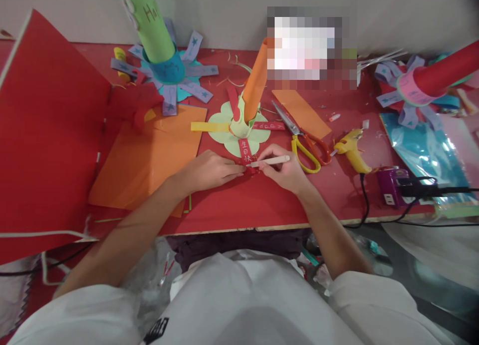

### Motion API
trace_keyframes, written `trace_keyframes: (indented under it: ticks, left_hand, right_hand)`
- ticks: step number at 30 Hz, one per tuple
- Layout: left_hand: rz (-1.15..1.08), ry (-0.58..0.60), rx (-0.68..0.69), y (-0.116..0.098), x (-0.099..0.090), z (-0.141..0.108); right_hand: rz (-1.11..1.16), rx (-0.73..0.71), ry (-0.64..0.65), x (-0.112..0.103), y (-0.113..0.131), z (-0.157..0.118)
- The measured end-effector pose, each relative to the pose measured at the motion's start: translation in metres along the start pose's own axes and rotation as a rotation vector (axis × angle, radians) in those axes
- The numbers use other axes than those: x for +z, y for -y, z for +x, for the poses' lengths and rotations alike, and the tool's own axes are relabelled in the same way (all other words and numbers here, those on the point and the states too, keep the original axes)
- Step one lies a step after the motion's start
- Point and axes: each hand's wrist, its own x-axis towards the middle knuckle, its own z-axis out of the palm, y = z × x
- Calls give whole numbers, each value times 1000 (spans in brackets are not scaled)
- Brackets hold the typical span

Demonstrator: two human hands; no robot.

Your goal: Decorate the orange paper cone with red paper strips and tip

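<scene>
Red paper strip, 6 o'clock on flower | light, creasable (I'd judge); take edges | right grip pinches pen; left grip flat, clasping nothing

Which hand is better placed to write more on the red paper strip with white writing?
Probably the right hand: it holds the slim off-white pen, tip at the red paper strip. The left hand holds no pen; its fingertips are by the strip's near end.
</scene>
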Motion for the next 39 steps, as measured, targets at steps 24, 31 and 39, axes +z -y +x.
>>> trace_keyframes:
  ticks: [24,31,39]
  left_hand:
    - [-15,-73,-8,1,6,-1]
    - [-65,-43,-46,1,5,0]
    - [-78,-55,-47,1,5,0]
  right_hand:
    - [20,17,-34,0,-1,-1]
    - [10,26,-10,0,2,-1]
    - [25,21,9,-1,3,-1]
